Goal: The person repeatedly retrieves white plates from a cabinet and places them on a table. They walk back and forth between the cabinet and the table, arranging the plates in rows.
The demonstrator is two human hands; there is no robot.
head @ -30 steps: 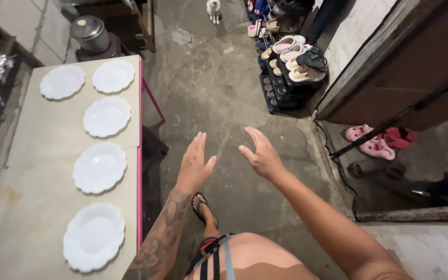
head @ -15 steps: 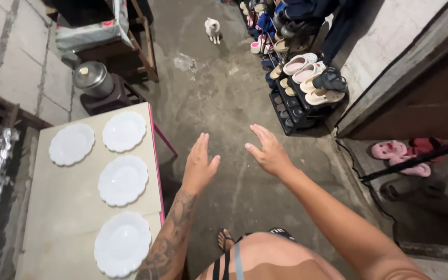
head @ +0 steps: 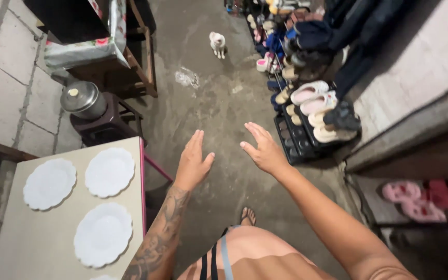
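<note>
My left hand [head: 193, 161] and my right hand [head: 263, 150] are both held out in front of me above the concrete floor [head: 219, 109], fingers spread, holding nothing. The left forearm carries a tattoo. To the left of my left hand stands a pale table [head: 47, 238] with a pink edge, and three white scalloped plates [head: 109, 172] lie on it. My foot in a sandal [head: 246, 216] shows below the hands.
A black shoe rack [head: 307, 132] full of sandals and shoes lines the right wall. A metal pot [head: 81, 98] sits on a dark stool behind the table, by a wooden frame. A small white cat [head: 217, 42] sits far ahead. Pink slippers [head: 413, 199] lie at right.
The view has moved forward along the floor. The table and plates have slid down and left in view, the shoe rack and cat are closer. Both hands stay spread and empty.
</note>
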